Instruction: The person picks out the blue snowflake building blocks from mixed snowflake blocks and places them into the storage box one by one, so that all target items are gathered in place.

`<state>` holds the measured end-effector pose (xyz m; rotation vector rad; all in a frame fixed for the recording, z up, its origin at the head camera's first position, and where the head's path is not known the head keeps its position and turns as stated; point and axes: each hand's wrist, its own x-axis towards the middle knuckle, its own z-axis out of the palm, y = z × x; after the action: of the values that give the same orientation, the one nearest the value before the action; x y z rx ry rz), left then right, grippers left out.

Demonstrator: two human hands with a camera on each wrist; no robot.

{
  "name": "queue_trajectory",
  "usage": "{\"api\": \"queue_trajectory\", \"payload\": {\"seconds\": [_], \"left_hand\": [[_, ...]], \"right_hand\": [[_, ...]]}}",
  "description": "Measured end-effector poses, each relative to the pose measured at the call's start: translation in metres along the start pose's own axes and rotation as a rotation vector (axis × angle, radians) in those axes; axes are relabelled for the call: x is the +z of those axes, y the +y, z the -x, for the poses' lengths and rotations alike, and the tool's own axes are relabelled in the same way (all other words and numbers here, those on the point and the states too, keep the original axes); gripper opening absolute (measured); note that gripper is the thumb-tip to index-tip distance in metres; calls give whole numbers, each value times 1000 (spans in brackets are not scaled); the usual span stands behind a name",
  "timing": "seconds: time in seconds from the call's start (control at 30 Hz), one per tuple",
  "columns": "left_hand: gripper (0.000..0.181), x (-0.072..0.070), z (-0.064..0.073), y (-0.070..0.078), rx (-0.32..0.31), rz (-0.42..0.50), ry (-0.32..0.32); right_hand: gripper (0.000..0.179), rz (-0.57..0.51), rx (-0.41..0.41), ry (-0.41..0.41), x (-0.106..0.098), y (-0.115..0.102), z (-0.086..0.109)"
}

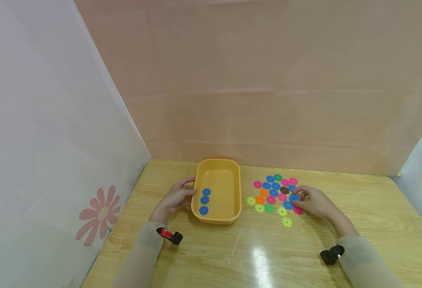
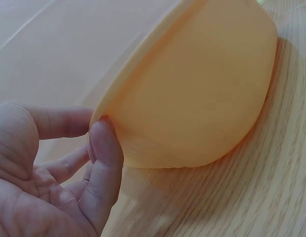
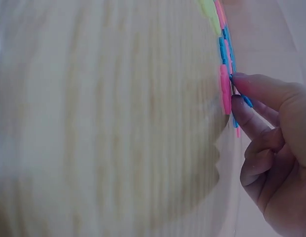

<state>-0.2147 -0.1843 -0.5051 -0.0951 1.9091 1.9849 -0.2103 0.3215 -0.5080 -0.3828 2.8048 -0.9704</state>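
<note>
My left hand (image 1: 176,196) pinches the left rim of a yellow plastic tub (image 1: 222,216) between thumb and fingers, as the left wrist view shows close up. Three blue notched discs (image 1: 205,199) lie in a column inside the tub, along its left side. At the right edge of a cluster of flower-shaped plastic discs, my right hand (image 1: 314,203) pinches a blue disc (image 3: 247,101) with thumb and forefinger. That disc tilts between the fingertips in the right wrist view. A pink disc (image 1: 298,210) lies just beside the thumb.
Right of the tub, the loose discs on the wooden table (image 1: 203,256) include orange discs (image 1: 260,200), a brown disc (image 1: 284,190), green discs (image 1: 268,208) and yellow discs (image 1: 287,222). A paper-covered wall (image 1: 254,100) stands behind; a flower-printed sheet (image 1: 52,140) rises at left.
</note>
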Motion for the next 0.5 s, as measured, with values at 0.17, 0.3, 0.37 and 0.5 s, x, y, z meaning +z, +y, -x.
{"api": "queue_trajectory", "payload": {"seconds": [0.17,0.3,0.37,0.5], "left_hand": [[60,0,-1,0,-8,4,5],[61,-1,0,1,-3,-5,-3],[62,-1,1,1,-1,-9,-7],[62,0,1,1,-6,-9,-7]], "right_hand": [[36,-32,15,12,2,2,1],[38,-57,13,20,2,1,3],[39,-68,16,26,1,-1,4],[42,-93,21,35,-1,-4,4]]}}
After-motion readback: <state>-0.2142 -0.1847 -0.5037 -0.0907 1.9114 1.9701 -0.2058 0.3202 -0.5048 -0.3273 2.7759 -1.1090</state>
